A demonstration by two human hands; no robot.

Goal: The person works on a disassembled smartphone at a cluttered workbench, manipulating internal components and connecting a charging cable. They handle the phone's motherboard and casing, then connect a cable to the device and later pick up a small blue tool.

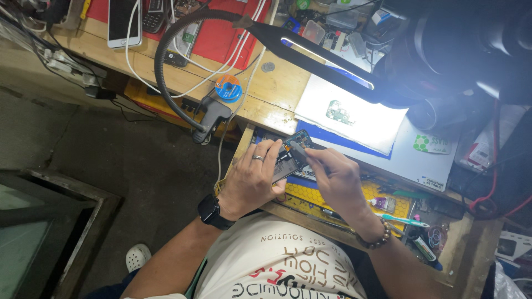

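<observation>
- left hand point(252, 180) grips opened phone point(290, 158) from its side, fingers wrapped, ring visible; phone held tilted just above table point(277, 88) edge
- right hand point(335, 177) pinches small grey tool point(300, 150), tip touching phone's exposed inside
- clamp lamp point(310, 52) arcs overhead; yellow mat point(354, 194) below hands
- risk: tool could slip and scratch board or tear a flex; phone is unsupported, so a loose grip could drop it to the floor point(127, 160)

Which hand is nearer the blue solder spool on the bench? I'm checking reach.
Left. The left hand grips the opened phone below the blue solder spool. The right hand works on the phone from the far side, farther from the spool.
</observation>
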